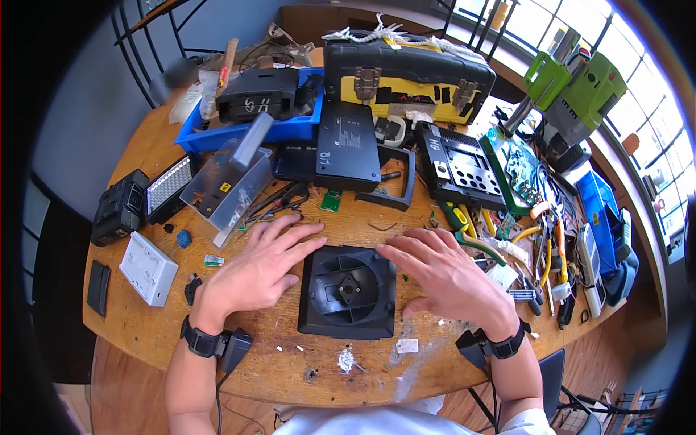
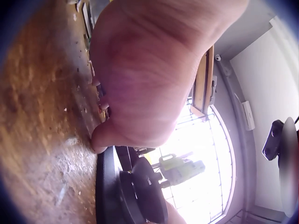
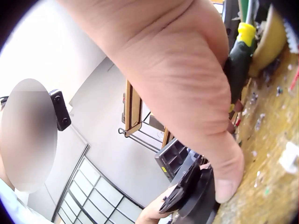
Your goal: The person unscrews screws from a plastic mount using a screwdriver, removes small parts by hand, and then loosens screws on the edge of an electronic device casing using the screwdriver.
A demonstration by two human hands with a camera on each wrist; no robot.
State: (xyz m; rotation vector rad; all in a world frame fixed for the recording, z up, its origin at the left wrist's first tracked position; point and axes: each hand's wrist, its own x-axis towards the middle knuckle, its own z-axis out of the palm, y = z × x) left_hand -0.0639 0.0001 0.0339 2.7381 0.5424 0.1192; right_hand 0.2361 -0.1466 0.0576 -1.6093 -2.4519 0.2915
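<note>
A square black plastic part (image 1: 312, 319) with a round recess lies flat on the wooden table, between the two hands. On its left side, the left hand (image 1: 262, 267) rests with relaxed, spread fingers, their tips by the part's upper left corner. The right hand (image 1: 453, 279) lies at the opposite side, index fingertip at the upper right corner and thumb on the table. In the left wrist view the left hand (image 2: 145, 74) stands over the part's edge (image 2: 106, 186). The right wrist view shows the right hand's (image 3: 187, 88) thumb beside the black part (image 3: 201, 200). Neither hand grips it.
Behind stand a blue bin (image 1: 210, 139), a clear box (image 1: 217, 194), a black and yellow toolbox (image 1: 413, 76) and black device housings (image 1: 348, 145). Pliers and screwdrivers (image 1: 551, 254) crowd the right, near a green drill stand (image 1: 587, 90). A white charger (image 1: 148, 268) sits left.
</note>
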